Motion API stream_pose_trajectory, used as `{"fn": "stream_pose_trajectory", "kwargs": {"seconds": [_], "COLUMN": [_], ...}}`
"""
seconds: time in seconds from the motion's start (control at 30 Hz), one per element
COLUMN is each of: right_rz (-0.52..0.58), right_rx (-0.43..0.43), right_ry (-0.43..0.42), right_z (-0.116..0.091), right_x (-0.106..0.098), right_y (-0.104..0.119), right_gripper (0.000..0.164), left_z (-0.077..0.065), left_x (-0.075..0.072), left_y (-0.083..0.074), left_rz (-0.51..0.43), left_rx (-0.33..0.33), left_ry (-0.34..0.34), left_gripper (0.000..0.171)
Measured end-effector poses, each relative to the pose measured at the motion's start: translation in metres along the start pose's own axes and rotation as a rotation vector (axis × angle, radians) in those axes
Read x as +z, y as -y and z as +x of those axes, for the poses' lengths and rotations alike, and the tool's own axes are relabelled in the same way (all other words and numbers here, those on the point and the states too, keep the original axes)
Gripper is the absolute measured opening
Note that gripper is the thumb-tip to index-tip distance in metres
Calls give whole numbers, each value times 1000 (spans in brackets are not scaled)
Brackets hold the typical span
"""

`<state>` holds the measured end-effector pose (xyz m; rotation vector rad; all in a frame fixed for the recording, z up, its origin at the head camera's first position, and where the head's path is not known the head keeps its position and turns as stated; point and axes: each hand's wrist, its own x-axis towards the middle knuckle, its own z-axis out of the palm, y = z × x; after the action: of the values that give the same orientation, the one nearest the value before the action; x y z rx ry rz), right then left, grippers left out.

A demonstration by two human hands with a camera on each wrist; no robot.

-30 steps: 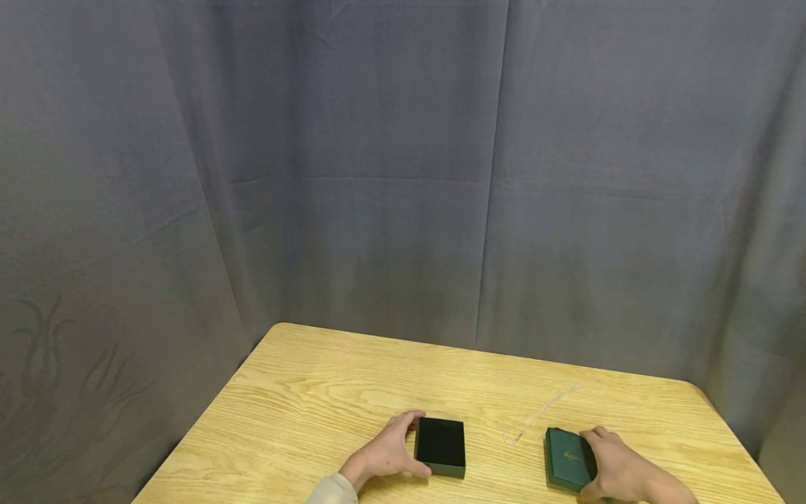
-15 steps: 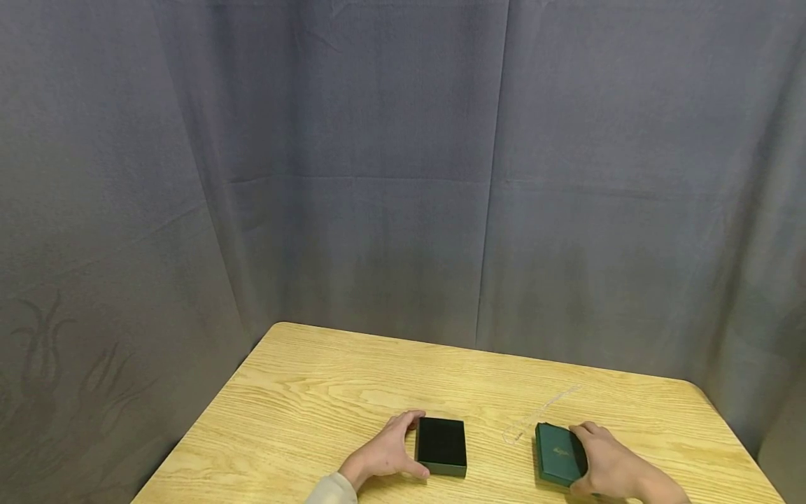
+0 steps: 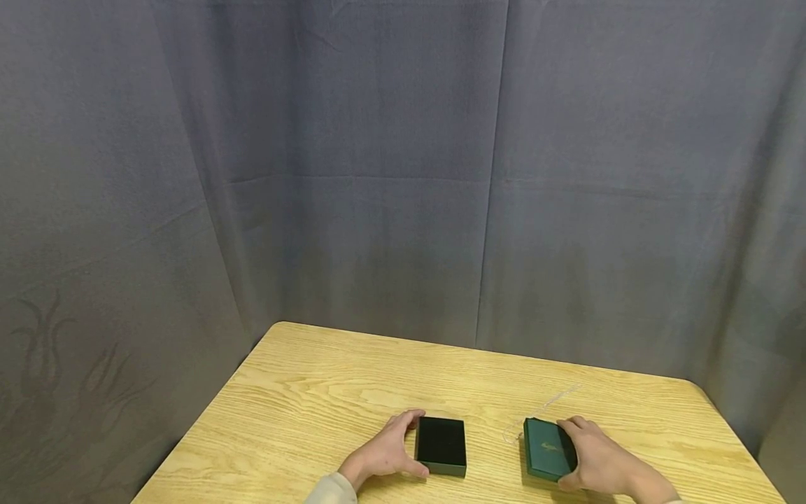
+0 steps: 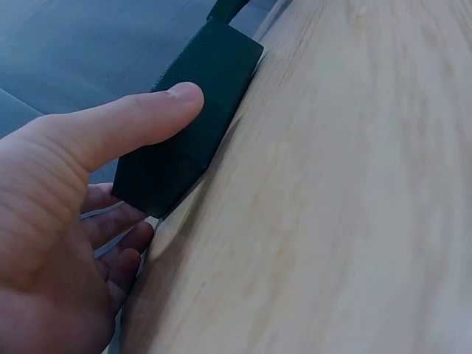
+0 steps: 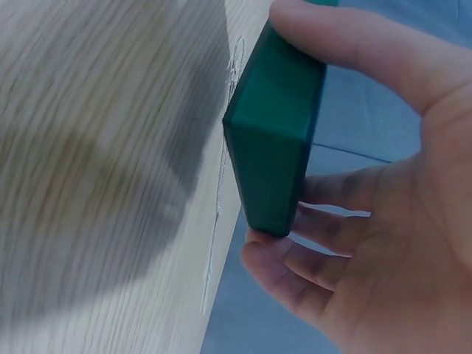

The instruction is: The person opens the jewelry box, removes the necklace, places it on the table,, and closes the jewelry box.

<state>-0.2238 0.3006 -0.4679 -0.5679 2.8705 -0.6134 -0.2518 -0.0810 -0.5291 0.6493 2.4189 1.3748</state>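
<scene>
My left hand (image 3: 385, 449) grips a small square box base (image 3: 441, 444), dark green outside with a black top face. In the left wrist view its thumb lies along one green side (image 4: 210, 77), the other fingers around the far side. To the right, a green box lid (image 3: 546, 448) with a small gold emblem is held by its right edge in my right hand (image 3: 601, 458). The right wrist view shows the green lid (image 5: 274, 88) between thumb and fingers, its shadow on the tabletop. A thin pale chain (image 3: 559, 397) lies beyond the lid, partly hidden behind it.
Both boxes are near the front of a light wood-grain table (image 3: 327, 378) with rounded far corners. Grey curtains (image 3: 378, 175) hang behind the table and along both sides.
My right hand has moved left with the green lid, bringing it nearer the box base and over the near end of the chain. The left hand and box base have stayed put.
</scene>
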Motion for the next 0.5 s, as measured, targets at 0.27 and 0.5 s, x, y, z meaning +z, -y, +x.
{"fn": "stream_pose_trajectory", "kwargs": {"seconds": [0.27,0.5], "right_rz": [-13,-14], "right_rx": [-46,-72], "right_ry": [-32,-42], "right_z": [2,5], "right_x": [1,1], "right_y": [9,16], "right_gripper": [94,97], "left_z": [0,1], "left_x": [0,0], "left_y": [-1,0], "left_rz": [-1,0], "left_rx": [-9,-12], "left_ry": [-7,-8], "left_gripper": [94,92]}}
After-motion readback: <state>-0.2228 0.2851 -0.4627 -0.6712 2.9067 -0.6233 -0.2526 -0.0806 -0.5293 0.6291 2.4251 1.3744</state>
